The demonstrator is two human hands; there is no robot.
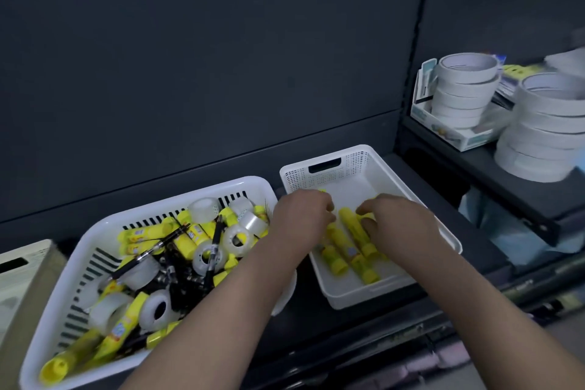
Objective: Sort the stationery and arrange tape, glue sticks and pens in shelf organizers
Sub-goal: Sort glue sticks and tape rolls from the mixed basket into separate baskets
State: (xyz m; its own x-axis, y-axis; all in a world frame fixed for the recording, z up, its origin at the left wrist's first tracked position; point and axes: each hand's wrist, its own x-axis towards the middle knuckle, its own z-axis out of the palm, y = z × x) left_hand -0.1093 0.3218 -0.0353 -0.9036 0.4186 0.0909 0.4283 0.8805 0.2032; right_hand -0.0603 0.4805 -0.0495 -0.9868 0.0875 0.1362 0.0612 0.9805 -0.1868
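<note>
Both my hands are down in the small white basket (354,165) at 4 o'clock of my view, on the dark shelf board. My left hand (300,215) is curled over the glue sticks (348,231) lying there, gripping some of them, and one yellow tip pokes out past my knuckles at 12 o'clock of the hand. My right hand (402,222) pinches one stick of the same bunch between thumb and forefinger. I count four yellow sticks lying side by side between and below my hands, caps towards 5 o'clock; my palms may hide more. Just beside this basket, at 7 o'clock of my view, is the large white basket (98,228), one only, with the mixed heap in it. In that heap I count about eight clear tape rolls (205,209), at least three black pens (148,252) crossing a dark tangle I cannot count, and well over ten loose yellow sticks (136,236). At 8 o'clock, touching the frame edge, stands one beige box (28,279). At 2 o'clock, on a higher side shelf (506,180), there are two stacks of white tape: the near stack (544,136) rests straight on the shelf, and the far stack (462,95) sits in one pale card tray (465,139). Each stack holds several rolls, too blurred to number.
</note>
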